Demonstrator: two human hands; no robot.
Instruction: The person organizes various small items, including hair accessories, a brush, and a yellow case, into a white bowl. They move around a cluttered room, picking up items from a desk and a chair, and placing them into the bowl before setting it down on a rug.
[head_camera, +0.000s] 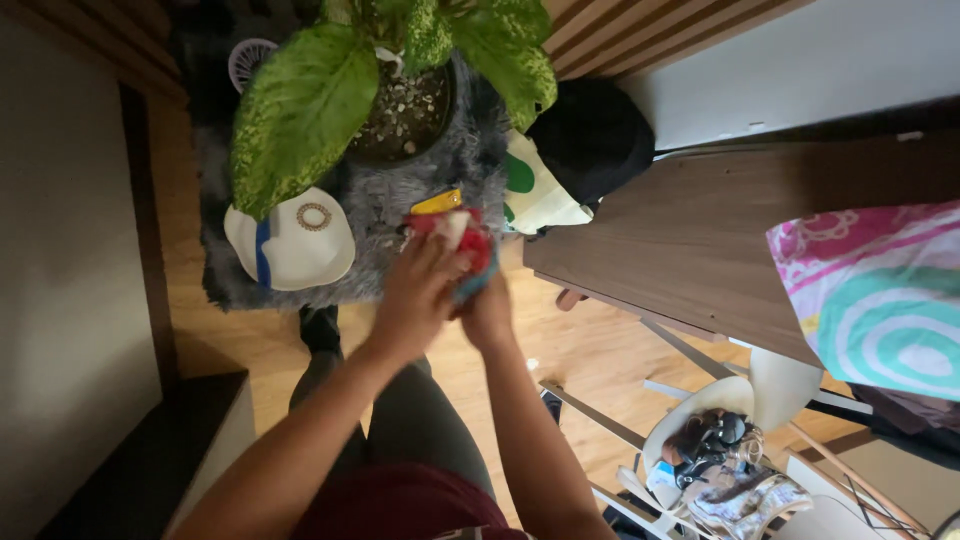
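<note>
While both my hands (450, 290) clasp the red-and-blue cloth bundle (462, 240) at twelve o'clock, beneath the potted plant (400, 100), I'd keep my grip snug and low over the grey rug (385, 215).

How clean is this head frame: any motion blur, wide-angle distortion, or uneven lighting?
Head view: the left hand and right hand look slightly smeared around the red bundle; the table edges slant and splay toward the corners, a wide-lens look; lighting is soft, the plant leaves bright, the lower left corner in dark shadow; no strong glare shows.
</note>
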